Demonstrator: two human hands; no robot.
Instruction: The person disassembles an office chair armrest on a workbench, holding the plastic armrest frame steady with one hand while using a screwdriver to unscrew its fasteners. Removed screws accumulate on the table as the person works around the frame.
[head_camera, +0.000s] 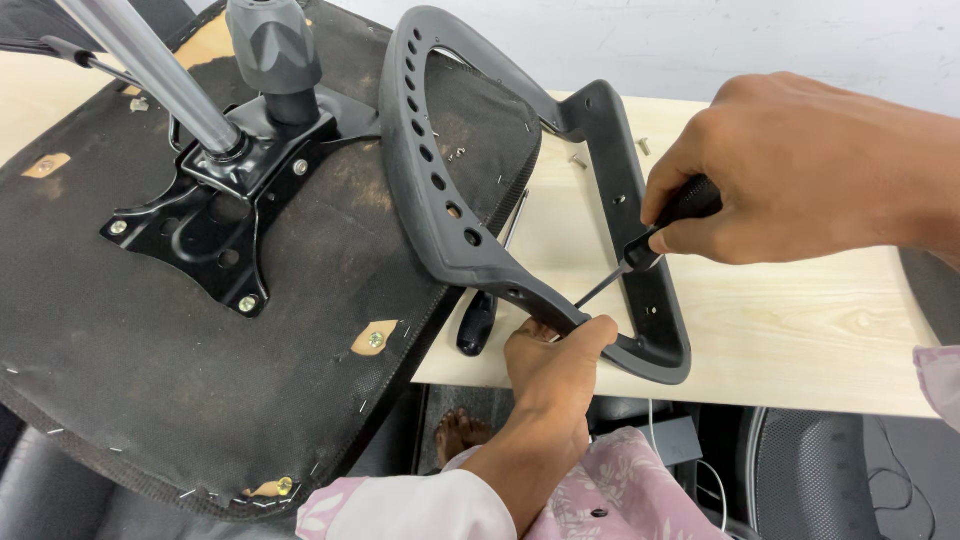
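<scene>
An upturned office chair seat (150, 330) lies on a pale wooden table (780, 330), its black metal mechanism plate (215, 215) and gas cylinder (150, 70) pointing up. A black plastic armrest (440, 210) rests against the seat's right edge. My right hand (810, 170) grips a black-handled screwdriver (660, 230) whose shaft angles down-left to the armrest's lower bracket. My left hand (555, 375) pinches that bracket near the screwdriver tip. A second screwdriver (480, 320) lies on the table between seat and armrest.
Loose screws (578, 160) lie on the table behind the armrest. Below the table edge are a bare foot (460, 435), my floral-clothed lap (620, 490), cables and a mesh chair part (810, 480). A grey wall rises behind.
</scene>
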